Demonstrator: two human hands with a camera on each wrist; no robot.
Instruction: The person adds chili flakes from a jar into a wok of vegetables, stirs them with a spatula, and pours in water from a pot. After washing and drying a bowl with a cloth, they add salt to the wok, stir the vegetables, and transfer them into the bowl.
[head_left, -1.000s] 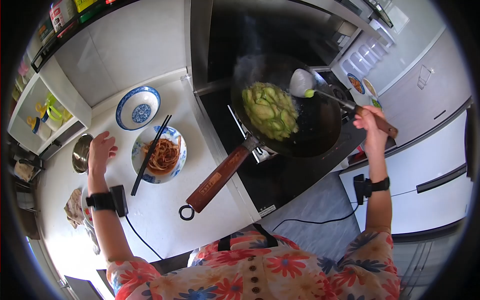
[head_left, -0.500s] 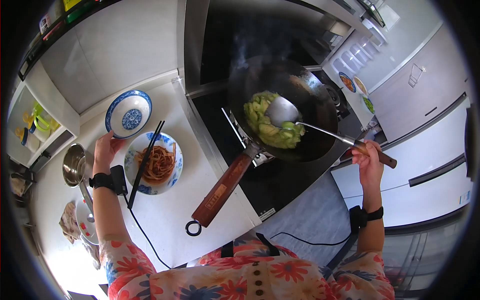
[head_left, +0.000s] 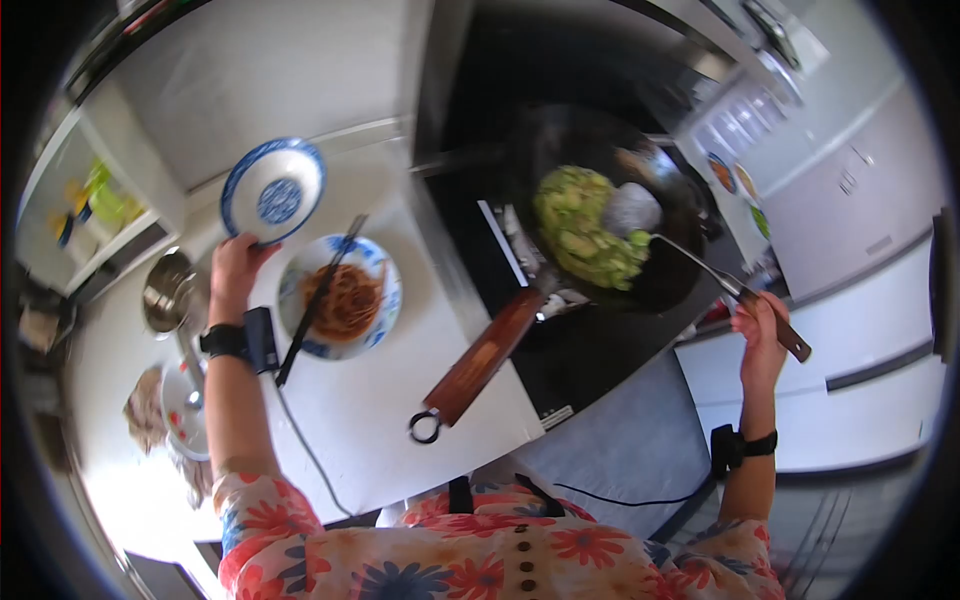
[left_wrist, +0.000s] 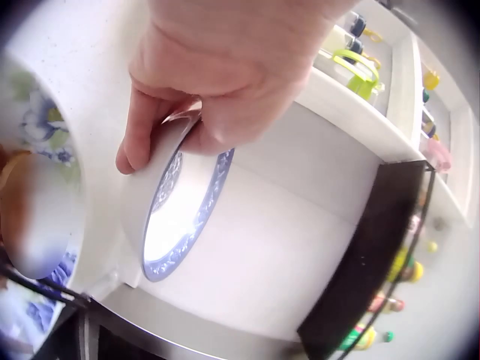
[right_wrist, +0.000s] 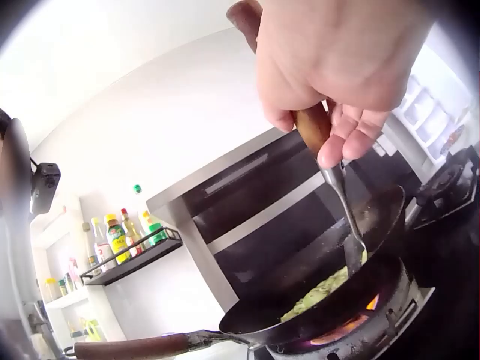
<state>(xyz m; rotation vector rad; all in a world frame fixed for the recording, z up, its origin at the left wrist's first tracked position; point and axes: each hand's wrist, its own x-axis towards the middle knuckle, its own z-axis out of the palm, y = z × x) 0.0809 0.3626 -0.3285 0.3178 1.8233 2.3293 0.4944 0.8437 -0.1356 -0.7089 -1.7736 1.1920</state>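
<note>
My left hand [head_left: 238, 270] pinches the near rim of a white bowl with blue patterning [head_left: 278, 200], thumb inside and fingers outside. In the left wrist view the bowl [left_wrist: 191, 217] is tilted and nothing shows inside it. On the right, my right hand [head_left: 760, 335] grips the wooden handle of a wok spatula [head_left: 630, 208]. The spatula's blade lies at the edge of green vegetable slices [head_left: 585, 230] inside a dark wok [head_left: 680, 265]. The right wrist view shows my fingers [right_wrist: 349, 135] curled round that handle, and flame [right_wrist: 373, 303] under the wok.
A flowered plate [head_left: 392, 300] of brown, saucy strips stands between bowl and wok, black chopsticks [head_left: 318, 305] across it. The wok's wooden handle [head_left: 485, 355] juts over the counter. A steel pan [head_left: 165, 290] stands left; small dishes [head_left: 722, 172] sit beyond the stove.
My left hand went from open above the counter to the bowl's rim and tipped the bowl up. The spatula swept from the wok's far side into the vegetables, then slid to their right edge.
</note>
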